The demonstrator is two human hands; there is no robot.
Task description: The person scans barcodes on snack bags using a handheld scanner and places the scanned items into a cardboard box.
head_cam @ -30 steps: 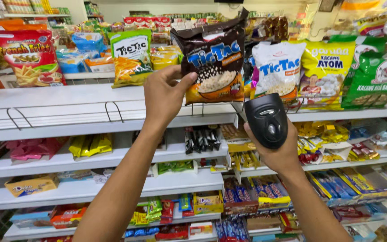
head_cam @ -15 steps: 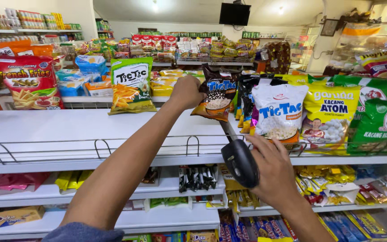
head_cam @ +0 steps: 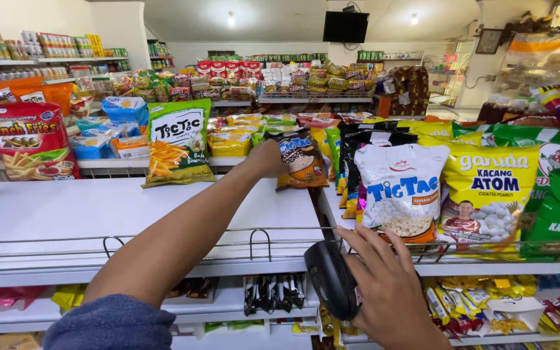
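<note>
- The left hand (head_cam: 268, 157) is pinching a dark snack bag (head_cam: 301, 160), standing it at the back of the white shelf (head_cam: 131, 210)
- The right hand (head_cam: 390, 291) is gripping a black scanner (head_cam: 332, 280) below
- Next, likely releasing the bag upright

one head-worn view looks forward and slightly down over a near white shelf (head_cam: 131, 214); aisles recede behind

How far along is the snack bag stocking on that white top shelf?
Done: one green snack bag stands at the back of the white shelf. In hand: left hand sets a dark snack bag there; right hand holds a black scanner. Left: most of that shelf is bare.
</note>
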